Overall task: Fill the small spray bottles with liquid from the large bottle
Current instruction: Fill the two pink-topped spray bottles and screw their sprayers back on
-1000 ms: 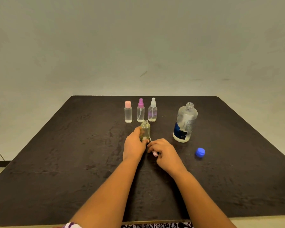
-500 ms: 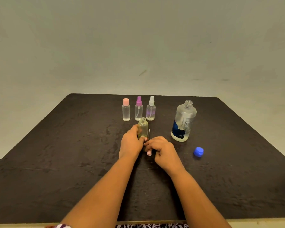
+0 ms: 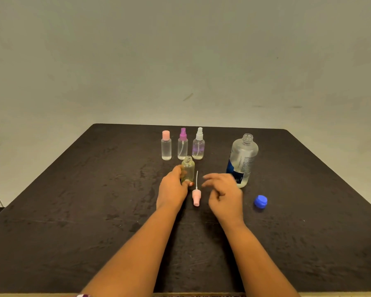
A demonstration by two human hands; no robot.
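Filling step: our left hand (image 3: 172, 189) grips uncapped small bottle (image 3: 188, 169); right hand (image 3: 224, 194) loose, empty. Next, we judge: lift large bottle (image 3: 243, 159), pour.

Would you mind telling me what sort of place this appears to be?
Probably a plain indoor workspace: a dark table before a bare wall, carrying small spray bottles and one large uncapped bottle.

The pink spray head (image 3: 196, 197), pinched by the right hand (image 3: 225, 194) half a second ago, has been released and is now laid flat on the tabletop (image 3: 73, 211), between that hand and the left hand (image 3: 172, 190). The right hand's fingers have been loosened, and the hand has been shifted toward the large bottle (image 3: 242, 159).
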